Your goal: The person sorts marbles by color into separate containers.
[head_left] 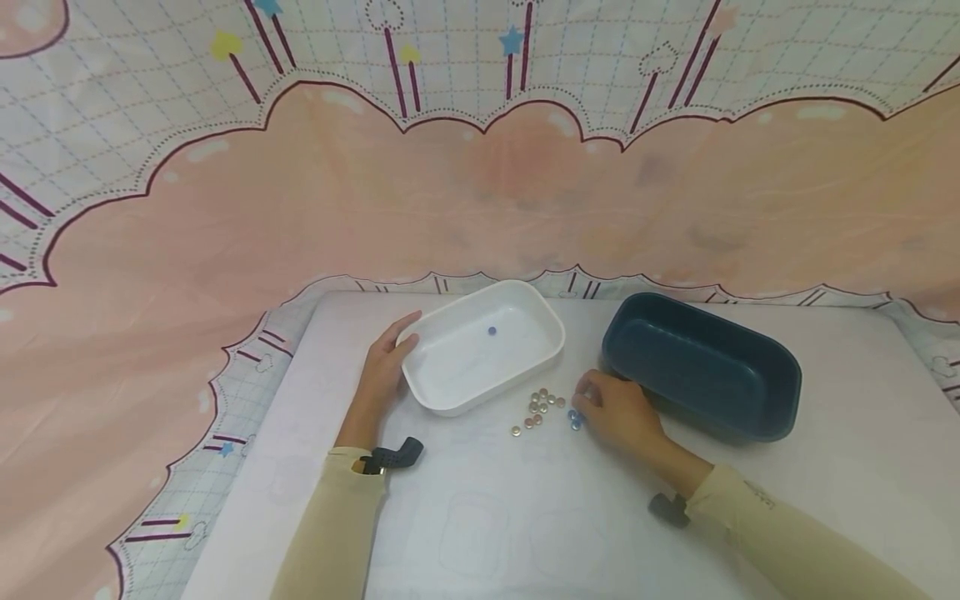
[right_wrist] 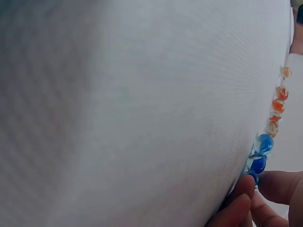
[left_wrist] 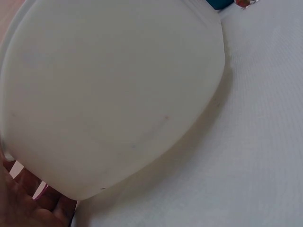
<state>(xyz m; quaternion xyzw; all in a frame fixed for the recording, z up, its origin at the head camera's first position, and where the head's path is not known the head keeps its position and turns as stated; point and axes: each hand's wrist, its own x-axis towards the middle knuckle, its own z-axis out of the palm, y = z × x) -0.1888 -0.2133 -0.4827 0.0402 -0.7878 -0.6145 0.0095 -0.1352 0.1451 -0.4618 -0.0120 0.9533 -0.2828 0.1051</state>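
My left hand (head_left: 386,358) holds the left end of a white plastic basin (head_left: 442,404), thumb over the rim and fingers along the outside. In the left wrist view the basin's outer wall (left_wrist: 118,94) takes up most of the picture. One blue marble (head_left: 492,331) lies inside it. On the table, my right hand (head_left: 618,412) pinches a blue glass marble (right_wrist: 252,178) between thumb and fingertips. Two more blue marbles (right_wrist: 265,143) sit right beside it. Several orange and amber marbles (head_left: 543,408) lie loose between the basin and my right hand.
A dark blue basin (head_left: 701,321) stands at the right, just behind my right hand. The white table (head_left: 480,517) reaches back to a patterned curtain (head_left: 480,200). Each wrist wears a black camera mount (head_left: 397,454).
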